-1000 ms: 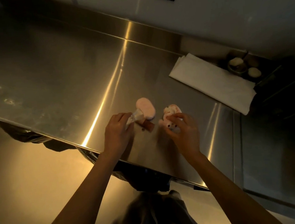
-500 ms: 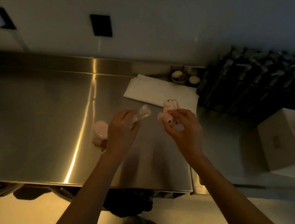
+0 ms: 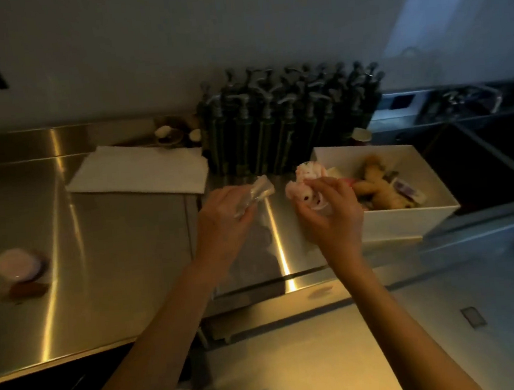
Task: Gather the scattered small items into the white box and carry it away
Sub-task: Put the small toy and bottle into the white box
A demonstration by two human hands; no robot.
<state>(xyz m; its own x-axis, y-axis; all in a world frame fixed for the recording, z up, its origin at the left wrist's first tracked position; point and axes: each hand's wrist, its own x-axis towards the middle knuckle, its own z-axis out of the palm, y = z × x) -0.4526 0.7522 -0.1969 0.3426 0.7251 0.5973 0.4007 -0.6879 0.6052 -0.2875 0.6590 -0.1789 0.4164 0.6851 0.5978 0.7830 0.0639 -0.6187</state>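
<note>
Nearest the camera, two bare forearms reach out over the brushed stainless-steel counter (image 3: 113, 238). The left hand (image 3: 221, 226) pinches a small clear crinkly plastic wrapper (image 3: 257, 191) between thumb and curled fingers, held above the counter. The right hand (image 3: 333, 216) grips a pink-and-white soft bunched item (image 3: 305, 181), fingers wrapped round its lower part, just beside the near-left corner of the open white rectangular box (image 3: 407, 222). The box sits at the counter's right end and already holds yellowish lumpy pieces (image 3: 376, 184) and a small purple packet (image 3: 404, 189); blur hides finer detail.

Far left on the counter, well apart from both hands, a round pink-lidded small tub (image 3: 16, 262) and a reddish-brown flat piece (image 3: 29, 289) lie uncollected.

Further back: a folded white cloth (image 3: 141, 170), then a dense cluster of dark pump bottles (image 3: 289, 117) against the wall, close to the box's rear-left side.

Risks, judged: the light wrapper could slip or drift and miss the box on release. The right hand's load is loosely bunched, so a part may drop outside the rim. The left-end items could be forgotten before carrying. Lifting the box carelessly may knock the pump bottles.
</note>
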